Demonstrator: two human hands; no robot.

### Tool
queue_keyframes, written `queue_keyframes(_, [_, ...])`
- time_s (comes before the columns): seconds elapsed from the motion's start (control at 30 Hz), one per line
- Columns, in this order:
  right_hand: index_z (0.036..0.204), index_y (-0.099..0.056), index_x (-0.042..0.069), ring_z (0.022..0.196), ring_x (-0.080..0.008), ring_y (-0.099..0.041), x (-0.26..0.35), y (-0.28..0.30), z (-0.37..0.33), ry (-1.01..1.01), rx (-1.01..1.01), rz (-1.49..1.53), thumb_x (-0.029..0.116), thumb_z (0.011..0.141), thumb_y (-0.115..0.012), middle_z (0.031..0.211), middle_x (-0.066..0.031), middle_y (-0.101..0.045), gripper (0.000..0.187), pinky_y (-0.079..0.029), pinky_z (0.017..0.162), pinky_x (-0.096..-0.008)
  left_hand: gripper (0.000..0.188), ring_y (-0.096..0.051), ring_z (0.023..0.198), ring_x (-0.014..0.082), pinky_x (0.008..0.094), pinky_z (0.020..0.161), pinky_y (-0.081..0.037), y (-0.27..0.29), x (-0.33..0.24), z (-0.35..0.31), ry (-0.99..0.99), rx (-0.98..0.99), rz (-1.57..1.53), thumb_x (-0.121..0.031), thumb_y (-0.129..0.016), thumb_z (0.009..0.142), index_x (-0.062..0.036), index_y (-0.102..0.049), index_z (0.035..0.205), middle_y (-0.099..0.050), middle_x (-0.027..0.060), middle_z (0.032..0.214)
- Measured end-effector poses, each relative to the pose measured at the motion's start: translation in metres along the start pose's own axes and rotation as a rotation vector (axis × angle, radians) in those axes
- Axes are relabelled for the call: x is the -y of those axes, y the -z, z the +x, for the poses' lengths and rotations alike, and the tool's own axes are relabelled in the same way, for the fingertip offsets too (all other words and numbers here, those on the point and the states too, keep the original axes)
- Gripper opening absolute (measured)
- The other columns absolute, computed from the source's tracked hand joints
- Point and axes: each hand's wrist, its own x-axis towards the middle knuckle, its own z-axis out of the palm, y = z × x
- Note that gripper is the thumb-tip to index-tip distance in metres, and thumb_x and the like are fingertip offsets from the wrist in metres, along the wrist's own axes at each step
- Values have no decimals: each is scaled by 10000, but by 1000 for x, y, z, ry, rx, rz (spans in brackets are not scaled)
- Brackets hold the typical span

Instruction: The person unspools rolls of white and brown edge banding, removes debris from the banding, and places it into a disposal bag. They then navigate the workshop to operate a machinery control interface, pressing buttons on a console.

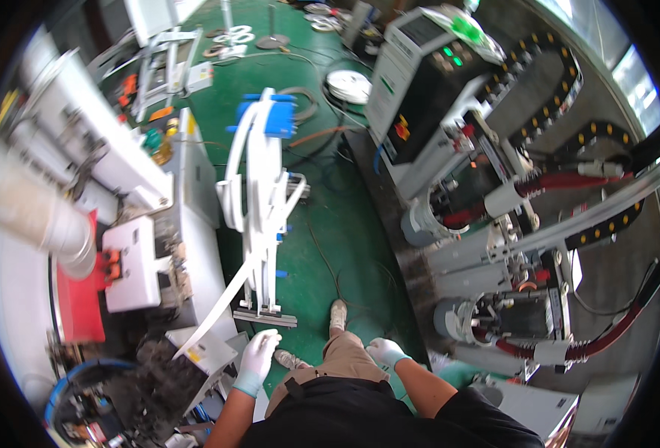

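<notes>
My left hand (257, 358), in a white glove, is held low in front of me with its fingers curled together. No object shows in it. Just left of that hand, the end of a long white strip (221, 306) slants down toward a pale box (203, 349). The strip comes from a bundle of white strips (259, 187) hanging over a stand with blue bars (274, 119) and a grey metal foot (265, 319). My right hand (384, 351), also gloved, hangs beside my thigh, its fingers loosely closed and touching nothing visible.
White machines line my left, including a box-shaped unit (132, 265) and a blurred clear cylinder (38, 213). To the right stand a dark control cabinet (438, 89) and machines with red hoses (569, 181). Cables (322, 254) and a white coil (349, 86) lie on the green floor.
</notes>
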Motion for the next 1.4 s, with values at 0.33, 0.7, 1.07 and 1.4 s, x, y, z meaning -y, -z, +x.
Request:
queue_keyframes(0.33, [1013,-707,67,1017,-373,-668,-145,-104,121,-221,-26,201,308,961,-531,1049,-157,-708,303,-536,896,-455,298,-591,1145,404,442,994,-467,-20,96,-54,325,327,748,-222,-534,1034,-27,-626,1240,-639,256,1196])
queue_keyframes(0.7, [1425,-477,-58,1282,-382,-550,-183,-250,402,-676,-62,958,533,860,-721,1399,-260,-561,853,-439,1062,-418,200,-663,942,373,429,868,-526,-27,154,-8,611,249,1145,-182,-597,988,-21,-689,1063,-698,192,1008])
queue_keyframes(1.07, [1072,-614,0,802,-220,-647,-200,-330,524,-840,-459,1389,77,871,-619,914,-113,-666,215,-516,734,-364,200,-625,767,442,492,726,-503,-8,175,34,722,182,1266,-185,-613,949,6,-670,943,-664,242,840])
queue_keyframes(1.4, [943,-589,97,516,-117,-498,-160,-197,216,-829,-160,1726,203,905,-708,676,13,-535,164,-371,467,-282,205,-655,817,413,464,748,-518,-18,156,39,609,345,1186,-196,-591,970,-11,-674,947,-676,222,878])
